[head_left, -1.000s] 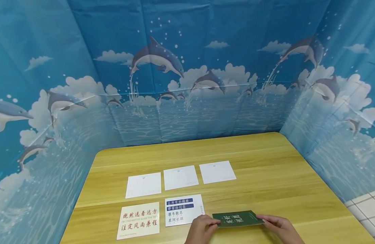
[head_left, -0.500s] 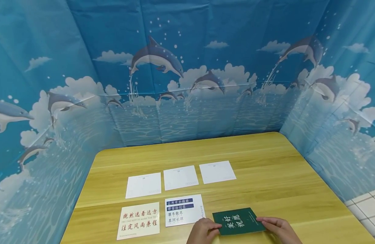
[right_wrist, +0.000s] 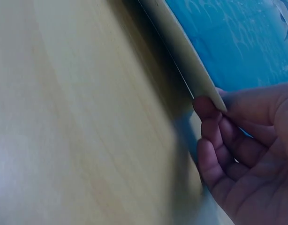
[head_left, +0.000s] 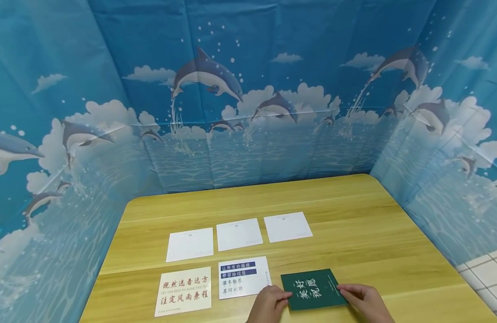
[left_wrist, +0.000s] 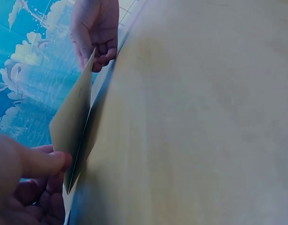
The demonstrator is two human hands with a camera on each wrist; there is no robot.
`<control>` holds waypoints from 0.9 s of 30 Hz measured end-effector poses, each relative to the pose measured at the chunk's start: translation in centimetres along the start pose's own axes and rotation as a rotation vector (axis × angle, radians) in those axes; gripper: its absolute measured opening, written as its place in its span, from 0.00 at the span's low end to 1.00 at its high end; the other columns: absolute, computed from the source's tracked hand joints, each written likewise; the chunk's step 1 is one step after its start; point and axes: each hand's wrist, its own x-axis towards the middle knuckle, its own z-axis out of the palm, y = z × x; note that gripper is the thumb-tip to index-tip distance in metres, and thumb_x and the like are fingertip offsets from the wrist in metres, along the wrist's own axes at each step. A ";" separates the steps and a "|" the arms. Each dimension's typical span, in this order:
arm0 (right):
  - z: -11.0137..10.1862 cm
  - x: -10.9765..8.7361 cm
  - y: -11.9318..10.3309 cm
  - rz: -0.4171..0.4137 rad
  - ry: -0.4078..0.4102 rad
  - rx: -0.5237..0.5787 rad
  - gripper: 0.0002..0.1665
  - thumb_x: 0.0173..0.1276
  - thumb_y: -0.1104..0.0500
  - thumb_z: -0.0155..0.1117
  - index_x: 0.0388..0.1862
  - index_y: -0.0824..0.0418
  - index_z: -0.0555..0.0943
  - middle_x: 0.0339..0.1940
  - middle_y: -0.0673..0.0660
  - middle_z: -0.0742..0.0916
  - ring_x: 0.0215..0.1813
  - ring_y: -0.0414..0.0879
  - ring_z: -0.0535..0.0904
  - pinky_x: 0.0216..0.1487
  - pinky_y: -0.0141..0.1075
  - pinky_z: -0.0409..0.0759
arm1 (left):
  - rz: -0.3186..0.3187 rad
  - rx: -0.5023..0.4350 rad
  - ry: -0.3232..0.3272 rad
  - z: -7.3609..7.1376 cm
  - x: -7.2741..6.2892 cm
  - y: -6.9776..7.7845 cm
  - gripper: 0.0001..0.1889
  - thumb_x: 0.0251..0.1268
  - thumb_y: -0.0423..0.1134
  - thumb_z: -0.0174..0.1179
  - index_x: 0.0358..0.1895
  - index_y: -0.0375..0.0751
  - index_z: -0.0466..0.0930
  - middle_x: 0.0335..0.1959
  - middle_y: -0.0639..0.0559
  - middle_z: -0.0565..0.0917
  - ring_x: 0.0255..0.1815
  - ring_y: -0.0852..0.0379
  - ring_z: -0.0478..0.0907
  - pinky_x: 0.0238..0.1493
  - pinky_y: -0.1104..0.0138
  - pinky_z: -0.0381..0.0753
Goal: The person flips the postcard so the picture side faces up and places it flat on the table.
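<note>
So, left hand (head_left: 268, 303): fingers and thumb pinching the green card by its left end, no wide grip.
right hand (head_left: 365, 300): same deal on the right end, a narrow pinch right at the edge.
green card (head_left: 313, 289): strung between the two hands at the near side, lettering up. Both wrist views catch its plain back, so it's tilted and at least partly off the bench; can't tell if the lower edge touches.
handling it: I'd keep both pinches light and level, since thin card probably bows if you squeeze inward. Fingertips under the edges could snag too.
blue-lettered card (head_left: 242, 290): just left, and honestly the main thing in the way. Left hand hides its lower right corner, can't tell if they touch. I'd watch that knuckle.
cream card (head_left: 184, 291): red lettering, further left, well apart from the hands.
white cards: left one (head_left: 189, 245), middle one (head_left: 239, 234), right one (head_left: 288, 227), in a row further back, not blocking anything.
bench (head_left: 373, 242): yellow wood grain under the lot.
dolphin curtain (head_left: 232, 157): hangs behind.
</note>
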 end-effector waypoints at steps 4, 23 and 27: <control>0.3 0.4 -0.1 -0.036 0.042 -0.084 0.10 0.61 0.64 0.63 0.39 0.69 0.84 0.37 0.60 0.86 0.39 0.42 0.79 0.37 0.30 0.77 | -0.017 0.006 0.048 0.2 0.4 0.3 0.11 0.54 0.26 0.59 0.39 0.40 0.86 0.26 0.63 0.79 0.31 0.71 0.70 0.34 0.76 0.71; 1.5 2.5 -1.3 -0.254 0.161 -0.204 0.08 0.58 0.69 0.64 0.37 0.65 0.84 0.33 0.55 0.86 0.34 0.41 0.79 0.35 0.32 0.77 | -0.083 0.169 0.112 -0.5 2.4 0.8 0.13 0.51 0.25 0.53 0.36 0.36 0.86 0.24 0.57 0.79 0.28 0.64 0.69 0.30 0.73 0.68; 1.7 2.9 -1.5 -0.268 0.178 -0.197 0.09 0.58 0.69 0.63 0.39 0.67 0.83 0.32 0.54 0.85 0.32 0.40 0.78 0.34 0.31 0.77 | -0.104 0.167 0.120 -0.5 2.8 0.7 0.13 0.51 0.25 0.53 0.36 0.36 0.86 0.25 0.55 0.79 0.28 0.63 0.69 0.30 0.73 0.69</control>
